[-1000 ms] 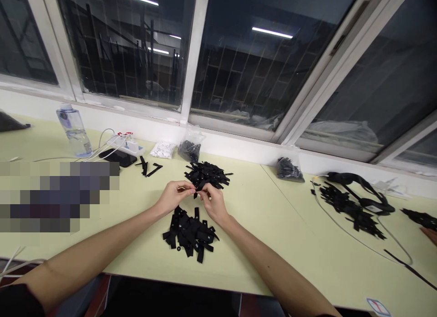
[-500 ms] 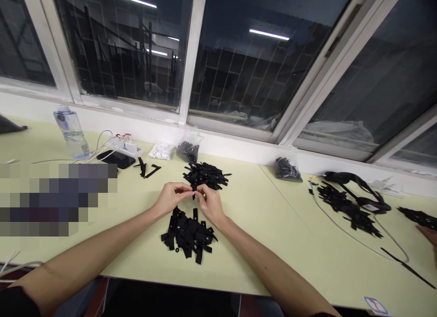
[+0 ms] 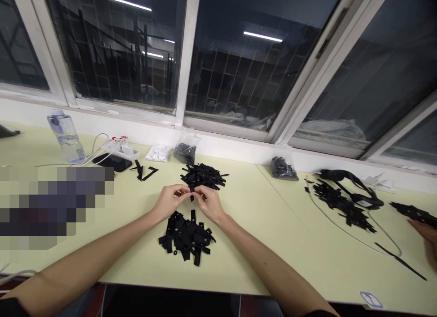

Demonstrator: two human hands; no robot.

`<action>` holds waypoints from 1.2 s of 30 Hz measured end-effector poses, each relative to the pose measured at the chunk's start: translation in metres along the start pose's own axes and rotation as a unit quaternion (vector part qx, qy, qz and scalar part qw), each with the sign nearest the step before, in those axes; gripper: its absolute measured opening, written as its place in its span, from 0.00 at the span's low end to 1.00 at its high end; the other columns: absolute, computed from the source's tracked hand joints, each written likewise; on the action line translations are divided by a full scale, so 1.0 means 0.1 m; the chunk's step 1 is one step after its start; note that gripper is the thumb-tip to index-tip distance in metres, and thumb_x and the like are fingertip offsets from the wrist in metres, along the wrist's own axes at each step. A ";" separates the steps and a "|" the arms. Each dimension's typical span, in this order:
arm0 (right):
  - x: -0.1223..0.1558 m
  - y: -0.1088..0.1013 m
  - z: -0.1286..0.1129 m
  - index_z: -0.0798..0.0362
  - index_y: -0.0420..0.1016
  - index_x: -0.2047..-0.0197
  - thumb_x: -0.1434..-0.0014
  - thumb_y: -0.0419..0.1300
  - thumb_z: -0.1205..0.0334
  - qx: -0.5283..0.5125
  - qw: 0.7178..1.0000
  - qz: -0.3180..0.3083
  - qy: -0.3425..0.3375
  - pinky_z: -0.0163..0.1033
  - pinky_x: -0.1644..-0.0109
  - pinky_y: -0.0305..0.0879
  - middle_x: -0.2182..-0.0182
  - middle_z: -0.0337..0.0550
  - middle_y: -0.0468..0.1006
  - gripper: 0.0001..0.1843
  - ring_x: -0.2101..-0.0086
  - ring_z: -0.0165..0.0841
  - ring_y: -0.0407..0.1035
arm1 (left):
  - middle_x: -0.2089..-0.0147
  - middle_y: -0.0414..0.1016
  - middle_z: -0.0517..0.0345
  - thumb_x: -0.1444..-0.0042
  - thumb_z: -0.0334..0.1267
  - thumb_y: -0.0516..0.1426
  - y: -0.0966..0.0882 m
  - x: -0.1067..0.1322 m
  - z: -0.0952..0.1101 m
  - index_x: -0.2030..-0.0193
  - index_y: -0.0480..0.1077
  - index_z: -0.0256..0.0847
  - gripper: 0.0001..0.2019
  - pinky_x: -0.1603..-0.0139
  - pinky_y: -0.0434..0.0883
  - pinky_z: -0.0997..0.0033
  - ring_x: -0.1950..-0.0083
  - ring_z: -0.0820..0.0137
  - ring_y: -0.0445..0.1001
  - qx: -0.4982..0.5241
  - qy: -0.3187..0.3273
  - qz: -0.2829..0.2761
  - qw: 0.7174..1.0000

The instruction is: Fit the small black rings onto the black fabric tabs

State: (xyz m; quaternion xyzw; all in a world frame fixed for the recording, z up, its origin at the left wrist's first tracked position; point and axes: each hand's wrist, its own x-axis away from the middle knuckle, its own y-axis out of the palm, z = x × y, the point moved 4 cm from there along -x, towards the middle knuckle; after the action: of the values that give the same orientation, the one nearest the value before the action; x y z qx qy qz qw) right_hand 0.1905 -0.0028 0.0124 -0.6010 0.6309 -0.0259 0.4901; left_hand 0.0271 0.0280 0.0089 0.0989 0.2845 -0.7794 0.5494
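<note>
— Two piles of black strips lie on the counter [image 3: 273,226]: where are they?

— The far pile [image 3: 203,176] sits toward the window, the near pile [image 3: 187,236] by the front edge, with both hands between them.

— And the hands?

— The left hand [image 3: 168,202] and right hand [image 3: 210,204] meet fingertip to fingertip; each grip is pinched closed on one small black strip [image 3: 192,192], held just above the counter.

— Anything else?

— A bottle [image 3: 66,136] stands far left; another person's hand [image 3: 425,230] rests at the right edge.

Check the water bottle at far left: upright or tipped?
Upright. The water bottle stands on its base on the table, cap at top, beside the white cables.
</note>
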 end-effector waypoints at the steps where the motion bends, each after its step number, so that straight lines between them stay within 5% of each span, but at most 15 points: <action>1: -0.02 -0.03 0.01 0.51 0.74 0.63 0.36 0.54 0.59 -0.003 1.000 0.012 -0.001 0.37 0.66 0.62 0.70 0.42 0.77 0.09 0.71 0.33 0.69 | 0.60 0.80 0.54 0.41 0.45 0.58 0.00 0.00 0.02 0.59 0.78 0.41 0.12 0.58 0.73 0.67 0.61 0.65 0.77 -0.008 0.006 0.003 1.000; 7: -0.37 -0.38 0.13 0.52 0.76 0.61 0.34 0.52 0.56 0.033 0.990 0.139 0.016 0.38 0.63 0.65 0.67 0.45 0.78 0.13 0.69 0.35 0.70 | 0.60 0.81 0.56 0.38 0.44 0.55 -0.01 -0.02 0.03 0.55 0.76 0.44 0.12 0.59 0.73 0.69 0.58 0.65 0.78 -0.006 0.002 -0.004 1.000; 12: -0.86 -0.49 0.44 0.53 0.75 0.57 0.36 0.52 0.64 0.163 0.978 0.050 0.119 0.43 0.53 0.63 0.64 0.49 0.79 0.10 0.61 0.40 0.72 | 0.61 0.80 0.56 0.38 0.43 0.54 -0.05 -0.03 -0.01 0.56 0.76 0.43 0.12 0.61 0.72 0.70 0.60 0.66 0.78 -0.010 -0.001 -0.003 1.000; 15: -0.93 -0.54 0.49 0.56 0.74 0.54 0.40 0.55 0.68 0.242 0.958 0.039 0.150 0.52 0.45 0.58 0.57 0.56 0.77 0.11 0.55 0.44 0.70 | 0.61 0.80 0.56 0.37 0.42 0.54 -0.05 -0.03 -0.02 0.56 0.76 0.43 0.11 0.61 0.72 0.71 0.60 0.66 0.78 -0.015 -0.004 -0.006 1.000; 18: -0.77 -0.52 0.32 0.54 0.73 0.51 0.37 0.54 0.65 0.137 0.986 0.025 0.089 0.46 0.50 0.64 0.54 0.52 0.77 0.13 0.60 0.38 0.72 | 0.61 0.80 0.56 0.38 0.42 0.54 -0.03 -0.03 -0.02 0.55 0.76 0.43 0.11 0.61 0.72 0.70 0.59 0.66 0.78 -0.014 -0.001 -0.016 1.000; 20: -0.57 -0.40 0.16 0.52 0.76 0.54 0.36 0.52 0.63 0.012 0.995 -0.085 0.051 0.41 0.58 0.68 0.62 0.45 0.79 0.13 0.66 0.34 0.72 | 0.61 0.80 0.55 0.38 0.42 0.54 -0.02 -0.02 -0.01 0.54 0.76 0.43 0.12 0.61 0.72 0.70 0.59 0.65 0.78 -0.010 0.002 -0.025 1.000; 22: -0.34 -0.27 0.00 0.50 0.78 0.57 0.37 0.54 0.64 -0.049 0.978 -0.205 0.006 0.40 0.57 0.68 0.63 0.42 0.80 0.11 0.64 0.35 0.73 | 0.62 0.80 0.56 0.38 0.42 0.54 0.00 -0.02 -0.01 0.55 0.76 0.43 0.12 0.61 0.72 0.70 0.60 0.66 0.78 -0.010 0.002 -0.033 0.999; 25: -0.07 -0.17 -0.07 0.47 0.80 0.58 0.38 0.57 0.66 -0.100 0.949 -0.298 -0.009 0.41 0.53 0.68 0.60 0.42 0.79 0.10 0.60 0.35 0.72 | 0.63 0.80 0.56 0.38 0.42 0.54 0.01 -0.01 0.00 0.55 0.76 0.43 0.12 0.62 0.72 0.71 0.61 0.66 0.77 -0.014 0.001 -0.038 0.999; 30: 0.08 -0.25 0.06 0.43 0.78 0.50 0.37 0.57 0.67 -0.150 0.928 -0.338 0.029 0.42 0.51 0.69 0.54 0.43 0.72 0.15 0.56 0.33 0.69 | 0.63 0.80 0.56 0.38 0.43 0.54 -0.01 -0.01 0.01 0.54 0.76 0.43 0.13 0.62 0.72 0.71 0.60 0.66 0.77 -0.016 0.002 -0.035 0.999; 36: 0.13 -0.11 0.06 0.45 0.81 0.58 0.41 0.65 0.61 -0.123 0.948 -0.294 0.016 0.42 0.50 0.67 0.59 0.42 0.72 0.07 0.57 0.35 0.68 | 0.63 0.80 0.56 0.37 0.43 0.53 0.02 0.01 0.03 0.54 0.76 0.43 0.13 0.62 0.72 0.71 0.60 0.66 0.77 -0.022 0.000 -0.050 0.998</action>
State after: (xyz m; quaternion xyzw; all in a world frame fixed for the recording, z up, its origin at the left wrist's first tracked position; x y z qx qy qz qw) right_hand 0.2053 -0.0124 0.0087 -0.8149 0.4319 -0.1009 0.3731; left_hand 0.0297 0.0253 0.0104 0.0720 0.3061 -0.7997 0.5115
